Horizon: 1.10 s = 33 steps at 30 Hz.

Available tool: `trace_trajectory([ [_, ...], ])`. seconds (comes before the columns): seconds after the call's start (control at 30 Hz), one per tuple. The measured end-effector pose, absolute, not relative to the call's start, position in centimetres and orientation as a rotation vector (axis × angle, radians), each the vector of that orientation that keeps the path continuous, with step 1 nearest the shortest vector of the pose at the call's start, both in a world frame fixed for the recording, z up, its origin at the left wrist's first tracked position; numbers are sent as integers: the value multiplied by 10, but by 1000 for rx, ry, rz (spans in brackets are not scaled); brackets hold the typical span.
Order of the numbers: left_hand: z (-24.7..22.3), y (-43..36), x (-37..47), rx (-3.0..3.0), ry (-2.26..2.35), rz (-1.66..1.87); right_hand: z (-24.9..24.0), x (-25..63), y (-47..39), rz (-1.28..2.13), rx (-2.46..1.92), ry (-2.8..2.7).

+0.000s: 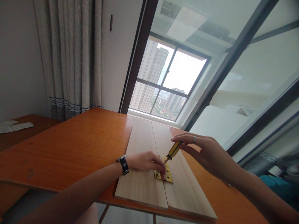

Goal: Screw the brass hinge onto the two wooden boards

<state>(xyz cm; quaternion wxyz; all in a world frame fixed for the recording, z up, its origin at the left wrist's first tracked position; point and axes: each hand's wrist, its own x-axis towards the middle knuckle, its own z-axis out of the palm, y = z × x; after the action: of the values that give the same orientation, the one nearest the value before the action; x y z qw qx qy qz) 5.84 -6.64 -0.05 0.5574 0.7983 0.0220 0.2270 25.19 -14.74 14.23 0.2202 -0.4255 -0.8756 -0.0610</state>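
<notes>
The right hand (205, 155) is gripping the end of a yellow-and-black screwdriver (174, 151), fingers bent around the handle and palm held off it. The tool is slanting down so that its tip is meeting the left hand's fingers over a brass hinge (169, 178). The left hand (146, 161) is closing down to a pinch, thumb and fingers together at the shaft's lower end; whether a screw is sitting between them, I can't tell, because the fingers are covering the spot. The hinge is lying flat across the seam between two pale boards, the left board (142, 186) and the right board (187, 189), and both are resting side by side on the orange table (93, 137).

Now the risks. The shaft is leaning rather than standing upright, so a hard push could be sending the tip skating off and into those pinching fingertips, which are right beside it. That same lean could be driving a screw in crooked or chewing its head. Nothing visible is clamping the boards, so twisting force could be turning the hinge or opening the seam, leaving the leaves out of line. And with the right hand holding only the handle's end, the tool could be wobbling under load.
</notes>
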Motion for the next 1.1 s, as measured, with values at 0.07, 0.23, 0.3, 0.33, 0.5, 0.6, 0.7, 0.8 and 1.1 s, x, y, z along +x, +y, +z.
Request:
trace_trajectory([
  [0.07, -1, -67, 59, 1882, 57, 539, 140, 250, -144, -222, -1204, -2379],
  [0.23, -2, -67, 58, 1874, 59, 551, 136, 240, -142, -381, -1244, -2331],
  [0.3, -2, -67, 58, 1876, 41, 559, 137, 239, -145, -301, -1222, -2364],
  [0.33, -2, -67, 58, 1879, 40, 559, 138, 240, -147, -235, -1207, -2387],
  [0.5, -1, -67, 57, 1890, 77, 533, 143, 249, -153, -23, -1167, -2461],
  [0.6, -1, -68, 57, 1896, 85, 532, 141, 249, -150, -83, -1208, -2420],
  [0.7, -2, -68, 57, 1885, 93, 535, 136, 242, -145, -242, -1250, -2358],
  [0.8, -3, -67, 58, 1850, 78, 537, 134, 236, -146, -308, -1229, -2355],
  [1.1, -3, -66, 59, 1854, 35, 523, 138, 242, -157, -81, -1027, -2538],
])
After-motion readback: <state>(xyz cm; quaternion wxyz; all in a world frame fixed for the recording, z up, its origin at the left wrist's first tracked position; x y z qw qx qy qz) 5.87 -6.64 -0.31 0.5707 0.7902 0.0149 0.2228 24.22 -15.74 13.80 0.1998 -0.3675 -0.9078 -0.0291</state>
